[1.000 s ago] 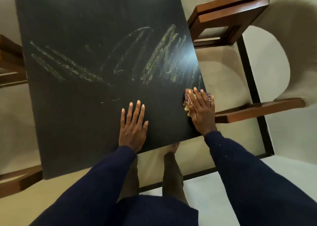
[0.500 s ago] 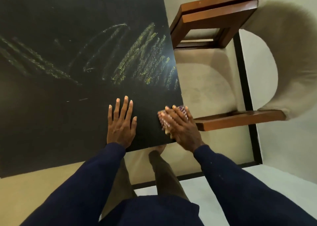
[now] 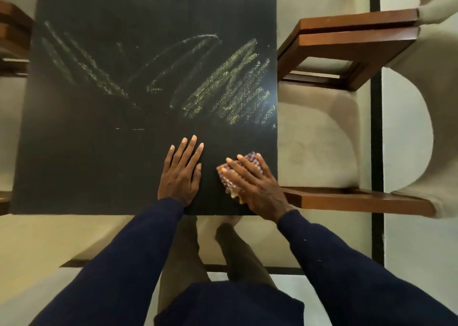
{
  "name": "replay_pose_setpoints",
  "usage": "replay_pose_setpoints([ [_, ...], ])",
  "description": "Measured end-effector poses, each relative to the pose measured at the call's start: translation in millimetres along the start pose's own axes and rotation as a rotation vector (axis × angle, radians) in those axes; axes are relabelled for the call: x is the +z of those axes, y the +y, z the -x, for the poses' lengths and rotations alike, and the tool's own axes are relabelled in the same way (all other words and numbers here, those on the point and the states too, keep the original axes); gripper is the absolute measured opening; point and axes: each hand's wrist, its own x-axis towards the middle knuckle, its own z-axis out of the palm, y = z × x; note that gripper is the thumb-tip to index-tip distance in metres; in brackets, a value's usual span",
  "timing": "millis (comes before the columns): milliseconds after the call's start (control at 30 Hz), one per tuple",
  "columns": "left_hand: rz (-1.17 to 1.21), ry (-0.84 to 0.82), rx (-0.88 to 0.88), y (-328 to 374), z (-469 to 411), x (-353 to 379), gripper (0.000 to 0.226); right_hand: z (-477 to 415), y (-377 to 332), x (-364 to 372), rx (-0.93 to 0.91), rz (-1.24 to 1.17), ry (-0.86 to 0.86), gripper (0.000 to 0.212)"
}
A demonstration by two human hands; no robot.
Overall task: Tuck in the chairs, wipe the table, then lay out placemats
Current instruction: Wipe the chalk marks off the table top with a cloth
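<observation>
A black square table (image 3: 99,152) fills the upper left of the head view, streaked with yellowish chalk-like scribbles (image 3: 223,88) across its middle and right. My left hand (image 3: 182,174) lies flat on the tabletop near the front edge, fingers straight. Just to its right, my right hand (image 3: 252,184) presses a purple-and-white checked cloth (image 3: 250,159) onto the table near the front right corner, fingers straight over it. A wooden chair (image 3: 352,50) with beige upholstery stands tucked against the table's right side.
Another wooden chair (image 3: 12,36) shows partly at the left edge. A beige rug (image 3: 49,239) with a dark border (image 3: 376,177) lies under the table. My legs and a bare foot stand right at the table's front edge.
My right hand slid the cloth from the table's right edge leftward and toward the front edge, nearer my left hand. The left hand stayed flat on the table. The camera view shifted.
</observation>
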Motion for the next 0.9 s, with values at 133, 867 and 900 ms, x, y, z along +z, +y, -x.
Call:
replay_pose_setpoints([
  [133,-0.009,0.018,-0.036,-1,1,2,0.057,5,38,-11,0.093,0.041,0.078,0.075],
  [867,0.007,0.101,-0.141,-2,3,4,0.057,-73,60,-23,0.396,0.047,0.186,0.061],
  [900,0.005,0.103,-0.142,-2,4,4,0.057,-90,55,-23,0.440,0.046,0.200,0.059],
])
